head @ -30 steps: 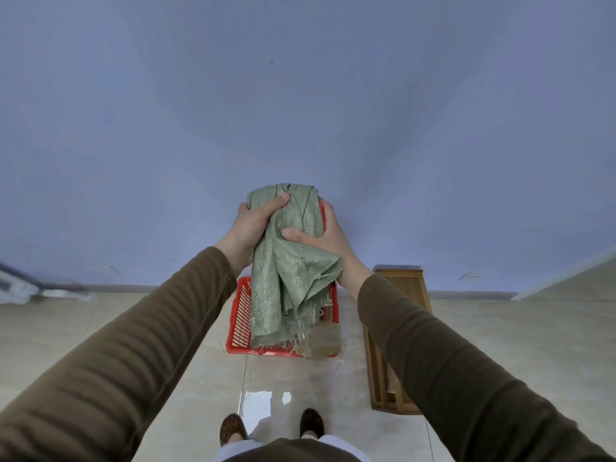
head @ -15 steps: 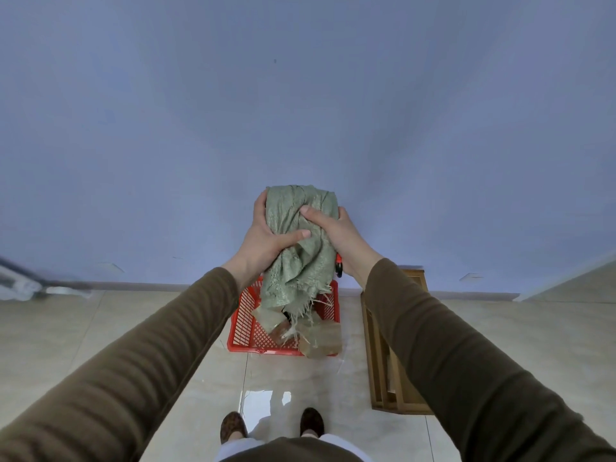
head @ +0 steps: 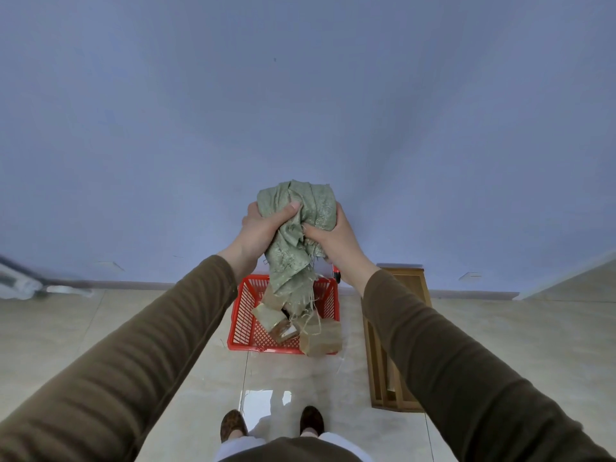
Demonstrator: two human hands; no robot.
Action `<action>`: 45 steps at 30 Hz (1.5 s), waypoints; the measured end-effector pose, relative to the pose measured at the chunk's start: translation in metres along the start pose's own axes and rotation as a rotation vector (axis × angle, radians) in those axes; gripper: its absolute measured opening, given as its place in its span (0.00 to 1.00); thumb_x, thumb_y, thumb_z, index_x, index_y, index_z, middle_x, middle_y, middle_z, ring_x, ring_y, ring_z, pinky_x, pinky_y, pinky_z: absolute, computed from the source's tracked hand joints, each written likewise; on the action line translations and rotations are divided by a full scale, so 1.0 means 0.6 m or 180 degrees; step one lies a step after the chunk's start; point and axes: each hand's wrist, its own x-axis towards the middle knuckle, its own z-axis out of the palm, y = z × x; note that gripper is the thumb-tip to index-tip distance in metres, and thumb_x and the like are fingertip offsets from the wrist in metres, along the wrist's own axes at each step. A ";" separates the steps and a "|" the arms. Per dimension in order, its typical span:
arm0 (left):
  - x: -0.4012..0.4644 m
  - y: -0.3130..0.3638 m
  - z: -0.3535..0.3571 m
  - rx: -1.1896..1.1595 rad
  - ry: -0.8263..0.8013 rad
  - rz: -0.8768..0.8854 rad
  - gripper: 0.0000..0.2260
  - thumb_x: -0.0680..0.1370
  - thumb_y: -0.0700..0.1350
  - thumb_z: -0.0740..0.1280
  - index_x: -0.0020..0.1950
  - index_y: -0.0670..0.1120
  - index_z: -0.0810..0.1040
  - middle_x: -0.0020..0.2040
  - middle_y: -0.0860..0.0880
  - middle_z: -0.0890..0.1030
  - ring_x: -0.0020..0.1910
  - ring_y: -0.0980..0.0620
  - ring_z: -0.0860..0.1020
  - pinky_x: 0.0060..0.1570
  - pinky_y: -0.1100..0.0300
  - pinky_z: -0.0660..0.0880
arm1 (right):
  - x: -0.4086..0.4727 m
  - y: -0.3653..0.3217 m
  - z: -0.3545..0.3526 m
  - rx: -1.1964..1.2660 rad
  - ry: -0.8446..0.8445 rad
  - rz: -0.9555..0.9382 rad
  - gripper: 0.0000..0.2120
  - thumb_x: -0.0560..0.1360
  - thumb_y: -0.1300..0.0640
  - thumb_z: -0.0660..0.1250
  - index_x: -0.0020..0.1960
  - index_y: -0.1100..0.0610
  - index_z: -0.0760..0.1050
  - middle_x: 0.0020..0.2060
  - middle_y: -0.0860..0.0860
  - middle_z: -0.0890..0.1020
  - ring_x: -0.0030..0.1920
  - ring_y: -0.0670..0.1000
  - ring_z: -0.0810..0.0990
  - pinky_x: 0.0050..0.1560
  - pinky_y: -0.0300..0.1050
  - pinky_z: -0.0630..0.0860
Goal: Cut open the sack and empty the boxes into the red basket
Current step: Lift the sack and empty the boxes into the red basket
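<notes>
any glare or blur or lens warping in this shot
Head view: glare on the glossy floor tiles just ahead of the shoes; motion blur smears the pale object at the left edge; wide-angle distortion bows the wall's base line and stretches both sleeves toward the corners; the sack, both hands and the basket are sharp, under soft, even light.

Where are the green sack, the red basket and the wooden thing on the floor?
green sack [head: 293, 225], head view, bunched cloth.
red basket [head: 245, 308], head view, left wall.
wooden frame [head: 408, 281], head view, far end.
</notes>
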 end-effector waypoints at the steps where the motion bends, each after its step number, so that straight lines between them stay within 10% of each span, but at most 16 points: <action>1: -0.004 -0.002 0.003 -0.0021 0.0109 0.0031 0.53 0.63 0.64 0.80 0.81 0.49 0.59 0.76 0.43 0.72 0.70 0.45 0.78 0.71 0.43 0.75 | -0.002 -0.004 0.000 0.0064 -0.0007 0.0109 0.32 0.72 0.55 0.79 0.72 0.52 0.70 0.61 0.51 0.84 0.55 0.48 0.84 0.49 0.44 0.82; 4: -0.011 -0.011 0.000 0.0267 0.0099 0.0470 0.56 0.67 0.64 0.79 0.84 0.62 0.44 0.85 0.46 0.56 0.82 0.45 0.63 0.79 0.42 0.64 | -0.006 -0.007 -0.002 0.0143 -0.0067 0.0569 0.28 0.73 0.48 0.77 0.69 0.50 0.72 0.59 0.53 0.85 0.46 0.49 0.81 0.31 0.42 0.70; 7: -0.020 -0.016 -0.011 0.1104 -0.0155 0.0990 0.42 0.76 0.61 0.74 0.83 0.67 0.52 0.86 0.56 0.41 0.83 0.58 0.49 0.82 0.47 0.54 | -0.007 -0.008 -0.005 0.0455 -0.0117 0.0919 0.22 0.75 0.49 0.76 0.65 0.55 0.77 0.49 0.55 0.86 0.36 0.48 0.81 0.26 0.42 0.67; 15: -0.039 -0.050 -0.031 0.2129 -0.0809 0.1198 0.35 0.75 0.59 0.75 0.78 0.73 0.61 0.85 0.56 0.47 0.84 0.50 0.51 0.79 0.47 0.58 | -0.007 -0.021 -0.029 0.0384 -0.0338 0.1518 0.15 0.75 0.45 0.75 0.52 0.56 0.83 0.29 0.48 0.83 0.20 0.45 0.75 0.18 0.35 0.63; 19: -0.041 -0.049 -0.022 0.1243 -0.0336 0.0897 0.29 0.72 0.47 0.80 0.70 0.56 0.75 0.69 0.43 0.74 0.68 0.44 0.77 0.69 0.44 0.77 | -0.008 -0.016 -0.033 -0.0143 -0.0474 0.1373 0.34 0.68 0.31 0.76 0.61 0.56 0.79 0.38 0.49 0.82 0.27 0.46 0.71 0.22 0.39 0.65; 22: -0.042 -0.038 -0.020 0.0459 -0.0286 0.0389 0.19 0.75 0.39 0.76 0.65 0.49 0.79 0.56 0.42 0.86 0.55 0.40 0.86 0.53 0.50 0.85 | -0.022 -0.016 -0.036 -0.0702 -0.0203 0.0890 0.53 0.62 0.25 0.74 0.78 0.48 0.61 0.71 0.53 0.74 0.53 0.53 0.79 0.45 0.48 0.77; 25: -0.048 -0.031 -0.016 0.0349 -0.0496 -0.0067 0.15 0.80 0.42 0.71 0.67 0.45 0.78 0.52 0.44 0.87 0.51 0.41 0.86 0.44 0.54 0.83 | -0.033 -0.007 -0.044 -0.0533 -0.0330 0.0285 0.47 0.71 0.34 0.75 0.83 0.44 0.56 0.81 0.48 0.64 0.73 0.50 0.71 0.64 0.46 0.73; 27: -0.053 -0.031 -0.014 0.0027 -0.0668 -0.0296 0.15 0.83 0.46 0.66 0.68 0.43 0.79 0.58 0.41 0.87 0.53 0.41 0.86 0.43 0.55 0.84 | -0.038 -0.005 -0.055 -0.0607 -0.0643 0.0157 0.37 0.77 0.39 0.72 0.81 0.44 0.62 0.70 0.47 0.79 0.48 0.43 0.83 0.39 0.34 0.75; 29: -0.057 -0.034 -0.017 -0.0541 -0.0744 -0.0606 0.15 0.84 0.51 0.64 0.61 0.43 0.83 0.56 0.42 0.88 0.49 0.45 0.88 0.40 0.56 0.85 | -0.047 -0.004 -0.070 -0.0596 -0.1045 0.0227 0.31 0.80 0.42 0.70 0.80 0.45 0.63 0.40 0.41 0.83 0.24 0.43 0.70 0.22 0.36 0.65; 33: -0.055 -0.049 -0.035 -0.0906 -0.0824 -0.1338 0.15 0.84 0.52 0.65 0.56 0.40 0.82 0.53 0.41 0.86 0.50 0.44 0.85 0.56 0.47 0.84 | -0.071 0.005 -0.091 -0.0504 -0.1600 0.0481 0.38 0.78 0.46 0.73 0.82 0.44 0.59 0.33 0.52 0.66 0.27 0.50 0.57 0.22 0.36 0.62; 39: -0.096 -0.095 -0.027 -0.0746 -0.1028 -0.1324 0.22 0.83 0.60 0.63 0.62 0.43 0.83 0.61 0.40 0.85 0.55 0.41 0.85 0.58 0.44 0.82 | -0.129 0.031 -0.066 -0.0736 -0.1183 0.0548 0.35 0.76 0.47 0.77 0.78 0.43 0.64 0.47 0.53 0.84 0.24 0.47 0.62 0.22 0.40 0.60; 45: -0.170 -0.132 0.000 -0.1281 -0.1157 -0.0875 0.22 0.84 0.60 0.60 0.65 0.46 0.84 0.67 0.40 0.82 0.61 0.43 0.84 0.62 0.44 0.81 | -0.206 0.058 -0.084 -0.0467 -0.0630 0.0688 0.29 0.79 0.52 0.74 0.77 0.47 0.68 0.33 0.40 0.84 0.23 0.41 0.71 0.23 0.36 0.67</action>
